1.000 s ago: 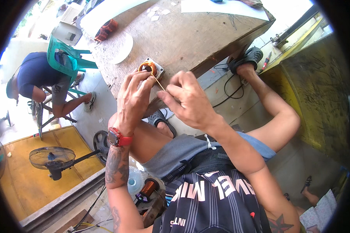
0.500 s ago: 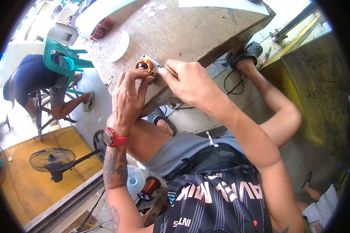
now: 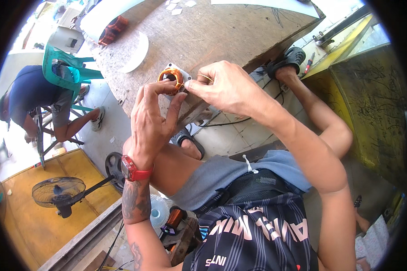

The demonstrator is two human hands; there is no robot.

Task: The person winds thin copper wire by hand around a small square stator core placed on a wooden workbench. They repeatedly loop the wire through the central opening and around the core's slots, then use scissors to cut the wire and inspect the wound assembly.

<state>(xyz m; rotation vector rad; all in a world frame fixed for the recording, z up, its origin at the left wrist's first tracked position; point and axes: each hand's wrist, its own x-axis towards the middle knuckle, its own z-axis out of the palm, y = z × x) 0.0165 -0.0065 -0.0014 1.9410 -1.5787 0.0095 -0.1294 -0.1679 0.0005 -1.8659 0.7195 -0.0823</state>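
At the table's near edge sits a motor stator (image 3: 170, 71), an orange-brown ring of copper winding in a pale metal frame. My left hand (image 3: 150, 113) holds it, with fingertips at the ring's opening and the thumb by its near side. Close on the right, my right hand (image 3: 230, 90) is closed in a pinch beside the winding. A thin yellowish cord (image 3: 206, 78) shows between its curled fingers. The fingertips of both hands nearly meet at the ring's right side, where the exact contact is too small to make out.
On the wooden table (image 3: 212, 36) lie a white disc (image 3: 138, 53), a dark orange-striped coil (image 3: 113, 30) and several pale scraps (image 3: 176, 11). A fan (image 3: 59, 192) stands at left, near a person bending by a green chair (image 3: 61, 77). A copper wire spool (image 3: 174, 217) is below my left arm.
My right hand has shifted and turned slightly, its fingertips nearer the stator; less of the cord shows. My left thumb has moved a little. The whole view has shifted slightly.
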